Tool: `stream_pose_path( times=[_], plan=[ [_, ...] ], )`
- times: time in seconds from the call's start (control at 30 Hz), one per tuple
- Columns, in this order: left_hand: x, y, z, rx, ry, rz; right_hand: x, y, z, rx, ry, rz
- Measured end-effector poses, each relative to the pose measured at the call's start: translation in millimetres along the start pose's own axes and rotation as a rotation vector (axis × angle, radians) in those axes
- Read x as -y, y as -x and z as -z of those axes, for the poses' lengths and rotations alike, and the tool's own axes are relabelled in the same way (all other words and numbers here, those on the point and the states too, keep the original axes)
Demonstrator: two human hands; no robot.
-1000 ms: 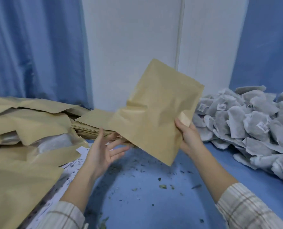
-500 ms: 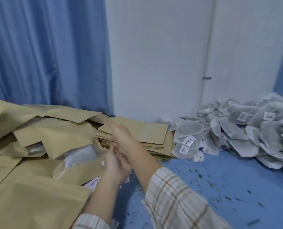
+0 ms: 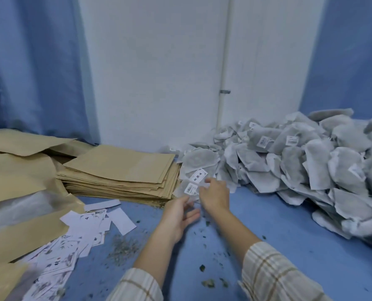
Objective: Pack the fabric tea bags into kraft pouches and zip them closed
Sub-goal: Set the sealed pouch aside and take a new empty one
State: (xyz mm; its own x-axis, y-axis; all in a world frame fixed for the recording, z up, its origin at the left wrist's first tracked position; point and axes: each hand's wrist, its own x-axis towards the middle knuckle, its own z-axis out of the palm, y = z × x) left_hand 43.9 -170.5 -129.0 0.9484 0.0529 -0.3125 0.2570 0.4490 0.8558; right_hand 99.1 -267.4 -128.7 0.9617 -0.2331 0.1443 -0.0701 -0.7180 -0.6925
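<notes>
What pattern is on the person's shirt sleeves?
A cream plaid with thin tan and brown lines, seen best on the right sleeve in the head view.

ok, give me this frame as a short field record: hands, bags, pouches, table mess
left hand: open, fingers spread, just below the nearest tea bags
right hand: reaching onto the nearest tea bags; grip unclear from blur
tea bag pile: large heap, right side, against the wall
flat pouch stack: left of the nearest tea bags
filled pouches: heaped far left
paper labels: scattered near left
table: blue, strewn with loose tea bits
</notes>
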Motion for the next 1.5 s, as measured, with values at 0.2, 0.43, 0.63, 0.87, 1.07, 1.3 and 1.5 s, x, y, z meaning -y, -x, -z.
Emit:
stream_pose_path(
  times=[0.2, 0.43, 0.63, 0.87, 1.07, 1.3, 1.5],
  plan=[
    [21, -18, -15, -0.027, 0.034, 0.036, -41, -14, -4, 0.078, 0.108, -0.061],
    [21, -22, -18, -0.013, 0.092, 0.014, -42, -11, 0, -0.003, -0.537, -0.03],
    [9, -9, -8, -0.087, -0.191, -0.057, -28, -3, 8, 0.073, -0.355, -0.006],
    [-13, -22, 30, -0.237, -0.212, -0.081, 33, -1, -43, 0.092, 0.157, 0.551],
    [-22, -35, 59, -0.315, -0.067, -0.066, 62, -15, -83, 0.267, 0.473, 0.737],
    [-18, -27, 56, -0.275, 0.027, -0.117, 40, 7, -59, -0.155, 0.513, 1.088],
    [-18, -14, 51, -0.259, 0.005, -0.098, 46, 6, -60, 0.17, 0.45, 0.874]
  ],
)
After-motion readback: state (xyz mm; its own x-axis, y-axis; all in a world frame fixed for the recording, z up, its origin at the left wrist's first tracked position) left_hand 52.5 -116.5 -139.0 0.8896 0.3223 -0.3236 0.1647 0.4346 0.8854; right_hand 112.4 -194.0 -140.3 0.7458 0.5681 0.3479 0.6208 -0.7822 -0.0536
